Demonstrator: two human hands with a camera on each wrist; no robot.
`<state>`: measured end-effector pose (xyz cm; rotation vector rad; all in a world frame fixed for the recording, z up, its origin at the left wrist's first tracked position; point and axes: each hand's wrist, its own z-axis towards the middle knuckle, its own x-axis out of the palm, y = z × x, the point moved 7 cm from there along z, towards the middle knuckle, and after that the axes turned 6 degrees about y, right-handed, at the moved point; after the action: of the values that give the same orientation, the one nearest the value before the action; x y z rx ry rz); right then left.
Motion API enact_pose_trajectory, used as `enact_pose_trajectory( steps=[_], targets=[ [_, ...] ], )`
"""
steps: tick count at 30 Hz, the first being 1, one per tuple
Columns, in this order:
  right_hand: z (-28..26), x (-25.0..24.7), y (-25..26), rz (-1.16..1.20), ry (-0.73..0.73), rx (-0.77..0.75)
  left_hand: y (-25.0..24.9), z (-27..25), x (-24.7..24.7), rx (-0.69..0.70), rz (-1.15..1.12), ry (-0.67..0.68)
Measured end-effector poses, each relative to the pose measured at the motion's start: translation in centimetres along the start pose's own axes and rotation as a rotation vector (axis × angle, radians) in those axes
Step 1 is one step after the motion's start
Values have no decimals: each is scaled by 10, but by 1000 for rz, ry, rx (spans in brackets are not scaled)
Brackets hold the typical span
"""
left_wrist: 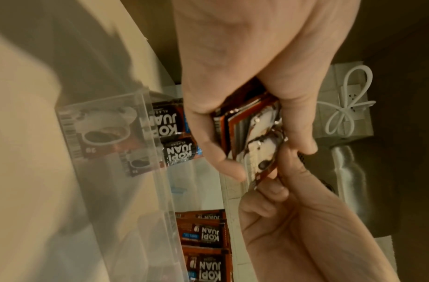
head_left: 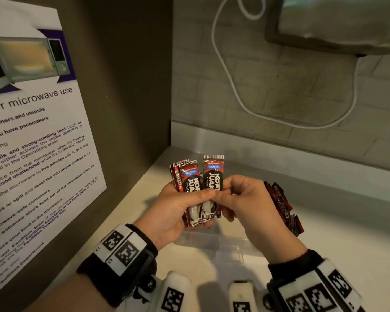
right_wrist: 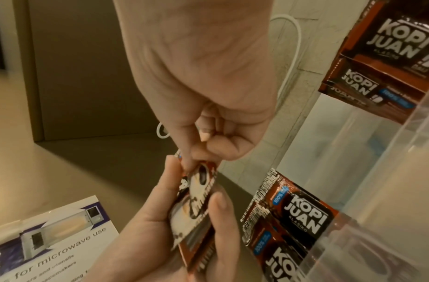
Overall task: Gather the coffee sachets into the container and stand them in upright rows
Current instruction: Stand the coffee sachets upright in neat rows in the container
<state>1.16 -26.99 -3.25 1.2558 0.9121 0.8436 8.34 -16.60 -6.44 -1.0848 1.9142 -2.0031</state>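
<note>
My left hand [head_left: 189, 206] grips a small stack of red-and-black coffee sachets [head_left: 190, 183], held upright above the clear container [head_left: 230, 251]. My right hand [head_left: 226, 191] pinches the front sachet [head_left: 213, 176] of that stack between thumb and forefinger. In the left wrist view the left hand [left_wrist: 264, 152] curls round the stack [left_wrist: 254, 129], and the right hand [left_wrist: 280, 209] meets it from below. The right wrist view has the right hand [right_wrist: 194, 162] nipping the sachets' [right_wrist: 194, 202] top edge. More sachets [head_left: 279, 203] stand in a row inside the container [left_wrist: 136, 133].
A microwave notice [head_left: 32, 131] hangs on the brown side wall to the left. A white cable [head_left: 234, 91] loops over the tiled back wall. A steel appliance [head_left: 336, 19] sits at the upper right. The white counter [head_left: 336, 233] runs off to the right.
</note>
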Motion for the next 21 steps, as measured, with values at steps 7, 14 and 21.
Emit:
enact_pose_trajectory(
  steps=[7, 14, 21],
  targets=[
    [6, -35, -7, 74, -222, 30, -16, 7, -42, 41, -97, -169],
    [9, -23, -53, -231, -156, 276, -18, 4, -83, 60, -126, -376],
    [25, -9, -79, -290, -155, 378, 3, 2, -86, -32, -61, -419]
  ],
)
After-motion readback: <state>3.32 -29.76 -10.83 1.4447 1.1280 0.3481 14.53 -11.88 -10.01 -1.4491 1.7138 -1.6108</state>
